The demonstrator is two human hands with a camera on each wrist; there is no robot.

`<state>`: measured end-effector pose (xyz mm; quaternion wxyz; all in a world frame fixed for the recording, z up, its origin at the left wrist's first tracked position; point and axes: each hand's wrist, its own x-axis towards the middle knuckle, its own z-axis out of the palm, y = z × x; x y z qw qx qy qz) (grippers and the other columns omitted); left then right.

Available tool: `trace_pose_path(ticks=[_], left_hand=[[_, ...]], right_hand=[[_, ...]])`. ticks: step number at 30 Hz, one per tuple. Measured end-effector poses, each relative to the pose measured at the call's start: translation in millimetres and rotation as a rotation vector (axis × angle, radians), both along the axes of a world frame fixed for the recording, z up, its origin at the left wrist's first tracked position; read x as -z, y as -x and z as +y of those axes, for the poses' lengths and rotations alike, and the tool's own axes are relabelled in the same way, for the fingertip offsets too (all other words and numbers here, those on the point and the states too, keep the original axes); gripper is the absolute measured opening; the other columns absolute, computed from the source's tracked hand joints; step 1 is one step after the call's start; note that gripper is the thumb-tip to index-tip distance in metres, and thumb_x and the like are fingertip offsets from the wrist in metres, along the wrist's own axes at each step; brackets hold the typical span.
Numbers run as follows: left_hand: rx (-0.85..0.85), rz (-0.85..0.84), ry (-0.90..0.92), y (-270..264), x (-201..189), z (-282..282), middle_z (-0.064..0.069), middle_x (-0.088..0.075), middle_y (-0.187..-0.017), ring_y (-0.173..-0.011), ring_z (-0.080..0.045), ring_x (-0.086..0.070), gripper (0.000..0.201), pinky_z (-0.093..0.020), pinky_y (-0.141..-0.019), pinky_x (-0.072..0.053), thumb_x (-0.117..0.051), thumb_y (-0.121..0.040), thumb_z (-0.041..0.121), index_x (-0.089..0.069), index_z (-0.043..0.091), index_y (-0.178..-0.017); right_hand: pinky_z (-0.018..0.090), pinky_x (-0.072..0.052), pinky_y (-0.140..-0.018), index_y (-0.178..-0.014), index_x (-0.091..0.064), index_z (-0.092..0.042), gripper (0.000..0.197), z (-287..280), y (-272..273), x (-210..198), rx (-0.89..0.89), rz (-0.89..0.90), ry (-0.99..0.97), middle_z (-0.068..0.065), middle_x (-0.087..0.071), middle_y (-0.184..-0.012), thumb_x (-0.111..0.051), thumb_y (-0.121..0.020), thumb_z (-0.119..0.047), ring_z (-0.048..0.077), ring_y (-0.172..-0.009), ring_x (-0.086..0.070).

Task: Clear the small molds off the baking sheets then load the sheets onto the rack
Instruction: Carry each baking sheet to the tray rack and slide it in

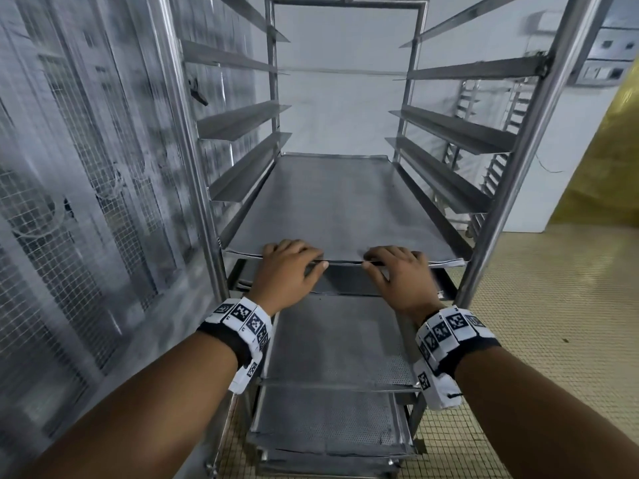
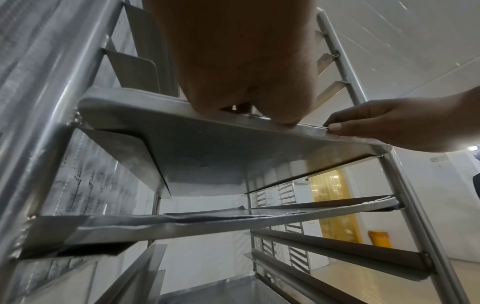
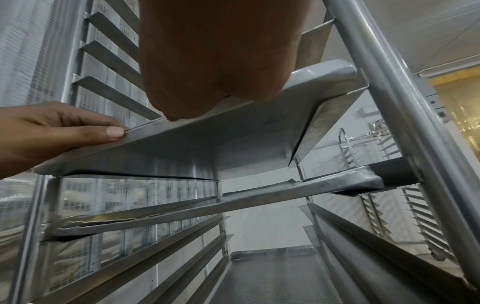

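A grey perforated baking sheet (image 1: 345,209) lies on a middle pair of runners in the steel rack (image 1: 539,167), its front rim level with the rack's front posts. My left hand (image 1: 304,261) holds the rim left of centre, fingers curled on top and thumb against the front edge. My right hand (image 1: 383,262) holds the rim the same way, right of centre. From below, the left wrist view shows the sheet's underside (image 2: 202,148) and the right hand (image 2: 389,127) pinching the rim. The right wrist view shows the left hand (image 3: 52,131) on the sheet (image 3: 221,139). No molds are in view.
Below, a sheet (image 1: 339,340) sticks out toward me, with more stacked sheets (image 1: 325,420) near the floor. Several empty runners (image 1: 460,129) are above. A wire-mesh panel (image 1: 69,219) stands close on the left, a yellow strip curtain (image 1: 608,160) at right, another rack (image 2: 291,205) behind.
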<state>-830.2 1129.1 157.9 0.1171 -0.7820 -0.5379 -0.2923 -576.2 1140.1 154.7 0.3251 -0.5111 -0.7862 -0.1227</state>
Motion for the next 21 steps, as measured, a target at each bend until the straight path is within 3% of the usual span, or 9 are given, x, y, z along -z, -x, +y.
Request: trace_pose_path(ticks=[17,21], left_hand=[[0.004,0.017,0.084,6,-10,35,0.006,-0.066,-0.116,-0.114,-0.021,-0.057,0.060,-0.039,-0.096,-0.033,-0.028,-0.093,0.063,-0.069,0.029,-0.120],[0.002,0.015,0.155,6,-16,39,0.004,-0.063,-0.124,-0.121,-0.022,-0.053,0.043,-0.039,-0.100,-0.033,-0.043,-0.101,0.055,-0.067,0.029,-0.126]], right_hand=[[0.037,-0.025,-0.102,-0.121,-0.065,-0.034,0.031,26,15,-14,0.092,0.009,0.175,-0.012,-0.063,-0.130,-0.047,-0.100,-0.049,0.016,-0.126,-0.050],[0.039,-0.026,-0.104,-0.121,-0.063,-0.034,0.030,24,20,-20,0.104,0.014,0.228,-0.012,-0.064,-0.128,-0.046,-0.101,-0.048,0.015,-0.127,-0.049]])
